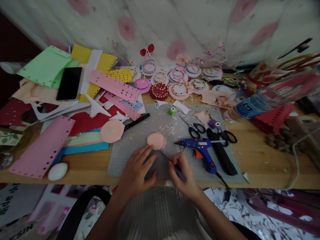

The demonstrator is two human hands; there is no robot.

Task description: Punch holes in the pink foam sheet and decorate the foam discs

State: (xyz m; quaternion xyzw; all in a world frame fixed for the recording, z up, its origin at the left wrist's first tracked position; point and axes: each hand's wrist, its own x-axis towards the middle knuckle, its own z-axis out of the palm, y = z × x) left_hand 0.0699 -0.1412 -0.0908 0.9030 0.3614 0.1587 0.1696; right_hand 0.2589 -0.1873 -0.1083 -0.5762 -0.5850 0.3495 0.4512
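My left hand [140, 168] lies with its fingers stretched out, the fingertips resting on the lower edge of a small round peach paper piece [156, 140]. A slim dark pen-like tool [178, 171] is pinched in my right hand [183, 171], its thin tip pointing up and left toward the paper's lower right edge. Whether the tip touches the paper I cannot tell. Both hands are above a grey cutting mat [120, 160]. Tiny paper bits [170, 129] lie just beyond the round piece. A blue hot glue gun [200, 146] rests right of my right hand.
Left are stacked coloured papers [45, 146], a phone [70, 83], a black marker [137, 121] and a white egg-shaped object [57, 171]. Several decorated paper hats [159, 91] line the back. Scissors [195, 130], a black cutter-like tool [222, 153] and a leaning bottle [257, 103] are right.
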